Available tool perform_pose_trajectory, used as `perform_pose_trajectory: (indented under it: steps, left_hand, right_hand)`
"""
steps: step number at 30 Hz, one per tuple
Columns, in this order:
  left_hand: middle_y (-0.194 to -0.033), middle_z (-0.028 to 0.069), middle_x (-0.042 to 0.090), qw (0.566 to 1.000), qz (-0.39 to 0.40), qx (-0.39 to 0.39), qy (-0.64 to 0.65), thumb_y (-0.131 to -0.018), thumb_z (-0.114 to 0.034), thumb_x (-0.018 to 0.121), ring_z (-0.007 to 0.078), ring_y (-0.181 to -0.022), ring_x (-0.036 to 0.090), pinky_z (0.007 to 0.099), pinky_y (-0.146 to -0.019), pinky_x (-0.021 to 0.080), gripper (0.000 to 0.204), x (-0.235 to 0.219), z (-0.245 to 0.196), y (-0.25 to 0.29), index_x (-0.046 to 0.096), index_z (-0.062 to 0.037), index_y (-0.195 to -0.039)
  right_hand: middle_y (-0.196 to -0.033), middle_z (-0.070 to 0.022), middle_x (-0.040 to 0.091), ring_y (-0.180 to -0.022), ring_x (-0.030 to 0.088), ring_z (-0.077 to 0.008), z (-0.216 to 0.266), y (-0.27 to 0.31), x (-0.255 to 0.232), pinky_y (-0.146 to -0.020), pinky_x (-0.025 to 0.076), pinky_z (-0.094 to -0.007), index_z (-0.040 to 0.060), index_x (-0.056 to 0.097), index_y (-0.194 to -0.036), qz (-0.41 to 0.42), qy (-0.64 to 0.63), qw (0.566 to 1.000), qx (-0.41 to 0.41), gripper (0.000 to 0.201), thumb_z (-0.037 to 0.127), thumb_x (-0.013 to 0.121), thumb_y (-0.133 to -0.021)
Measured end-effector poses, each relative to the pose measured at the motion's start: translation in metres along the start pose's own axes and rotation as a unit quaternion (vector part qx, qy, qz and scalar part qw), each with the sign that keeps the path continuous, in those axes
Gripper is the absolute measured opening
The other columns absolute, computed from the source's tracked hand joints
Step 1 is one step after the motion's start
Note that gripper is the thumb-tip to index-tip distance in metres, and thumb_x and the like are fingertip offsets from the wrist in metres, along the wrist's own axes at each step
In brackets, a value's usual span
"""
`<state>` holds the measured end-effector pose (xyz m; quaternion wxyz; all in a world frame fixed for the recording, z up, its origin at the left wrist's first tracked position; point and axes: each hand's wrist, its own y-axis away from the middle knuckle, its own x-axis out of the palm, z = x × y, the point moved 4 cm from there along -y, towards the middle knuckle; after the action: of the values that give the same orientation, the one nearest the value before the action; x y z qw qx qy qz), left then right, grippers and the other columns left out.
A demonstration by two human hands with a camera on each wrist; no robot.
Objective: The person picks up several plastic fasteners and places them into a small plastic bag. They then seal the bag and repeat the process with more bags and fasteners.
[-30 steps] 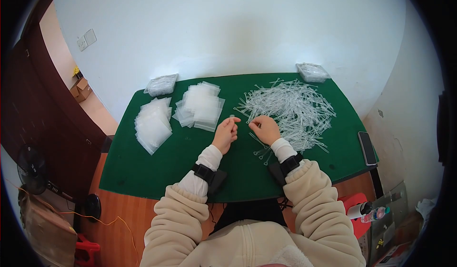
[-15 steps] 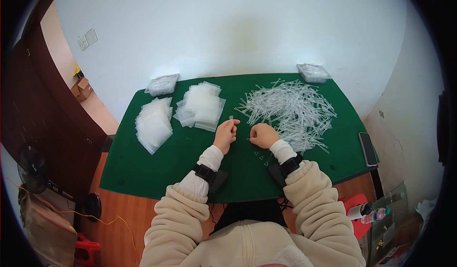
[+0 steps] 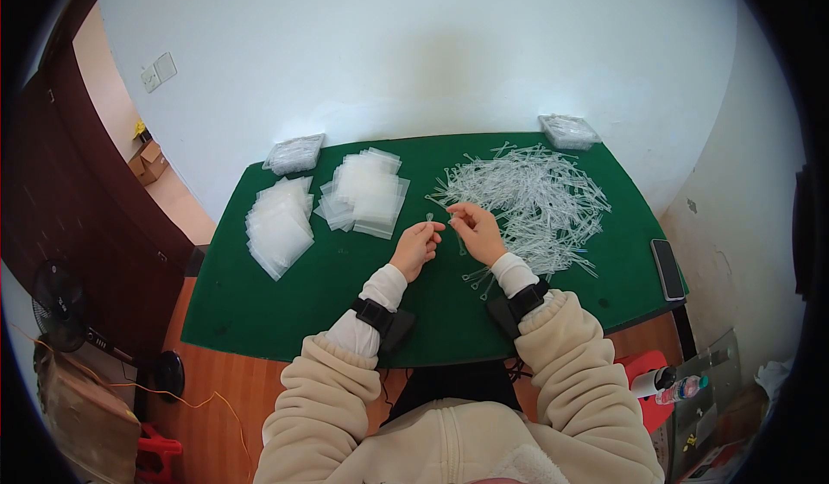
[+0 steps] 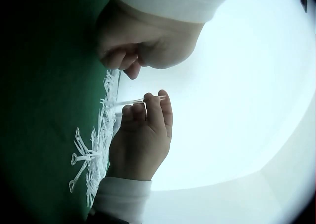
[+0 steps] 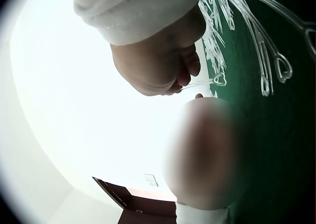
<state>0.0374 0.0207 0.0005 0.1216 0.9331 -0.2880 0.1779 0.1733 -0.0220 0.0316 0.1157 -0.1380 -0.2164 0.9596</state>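
My left hand (image 3: 416, 251) is loosely closed near the table's middle. Small clear loops (image 3: 429, 217) of thin plastic sticks stick up from between its thumb and forefinger. Just right of it, my right hand (image 3: 479, 232) pinches a thin clear plastic stick (image 4: 131, 102) between thumb and fingers. The heart-shaped end (image 5: 219, 79) of that stick points away from the fingers in the right wrist view. A large heap of the same sticks (image 3: 527, 195) lies behind and right of my right hand. Several loose sticks (image 3: 475, 282) rest beneath the right wrist.
Two piles of clear zip bags, one in the middle (image 3: 363, 192) and one at left (image 3: 279, 229), lie on the green table (image 3: 259, 311). Filled clear packs stand at the back left (image 3: 294, 153) and back right (image 3: 568, 132). A phone (image 3: 666, 270) lies at the right edge.
My right hand dipped toward me, then rose again beside the left hand, now with a stick hanging from its fingers. The left hand has shifted slightly right.
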Motion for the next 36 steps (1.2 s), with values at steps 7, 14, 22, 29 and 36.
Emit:
perform_pose_trajectory:
  steps: [7, 14, 22, 29, 36]
  left_hand:
    - [-0.067, -0.0016, 0.044, 0.998, -0.025, -0.017, 0.046, -0.091, -0.015, 0.04, 0.0045, -0.051, 0.033, 0.0183, -0.044, 0.027, 0.019, -0.005, -0.002, -0.001, 0.052, -0.0014, -0.095]
    - [-0.068, -0.0007, 0.045, 0.985, 0.013, -0.054, 0.164, -0.091, -0.014, 0.039, 0.0059, -0.052, 0.035, 0.0194, -0.045, 0.03, 0.02, -0.001, 0.003, -0.004, 0.052, 0.0, -0.095]
    - [-0.076, 0.0027, 0.051, 0.976, 0.011, -0.018, 0.216, -0.091, -0.014, 0.038, 0.0091, -0.06, 0.045, 0.0207, -0.051, 0.037, 0.022, -0.003, 0.003, -0.008, 0.05, 0.0016, -0.1]
    - [-0.083, 0.006, 0.056, 0.965, -0.006, 0.001, 0.263, -0.092, -0.016, 0.039, 0.0154, -0.071, 0.054, 0.026, -0.064, 0.045, 0.022, -0.004, -0.002, -0.005, 0.05, 0.0006, -0.101]
    - [-0.09, 0.0086, 0.057, 0.958, 0.044, 0.012, 0.282, -0.092, -0.017, 0.038, 0.0193, -0.083, 0.056, 0.0311, -0.076, 0.045, 0.022, -0.009, 0.003, -0.01, 0.049, -0.0001, -0.102]
  right_hand:
    - [-0.072, -0.0064, 0.055, -0.062, 0.053, -0.0154, 0.007, 0.0, -0.012, -0.059, 0.044, -0.0254, 0.0025, 0.054, -0.081, -0.102, 0.069, 0.991, -0.045, 0.008, 0.002, 0.056, -0.073]
    - [-0.075, -0.0084, 0.055, -0.065, 0.055, -0.0247, 0.056, 0.012, 0.0, -0.059, 0.046, -0.0284, 0.0047, 0.054, -0.076, -0.06, 0.153, 0.948, -0.274, 0.008, 0.004, 0.059, -0.07]
    - [-0.077, -0.0054, 0.055, -0.071, 0.056, -0.0256, 0.057, 0.019, 0.025, -0.06, 0.047, -0.0331, 0.0071, 0.054, -0.075, 0.069, 0.238, 0.907, -0.342, 0.012, 0.006, 0.061, -0.065]
    - [-0.079, -0.0035, 0.055, -0.077, 0.056, -0.023, 0.064, 0.019, 0.026, -0.068, 0.047, -0.0342, 0.0077, 0.054, -0.075, 0.048, 0.262, 0.88, -0.393, 0.01, 0.005, 0.059, -0.066]
    - [-0.082, -0.0025, 0.057, -0.081, 0.056, -0.0219, 0.063, 0.019, 0.026, -0.082, 0.045, -0.036, 0.0071, 0.054, -0.075, 0.07, 0.268, 0.88, -0.386, 0.008, 0.005, 0.058, -0.068]
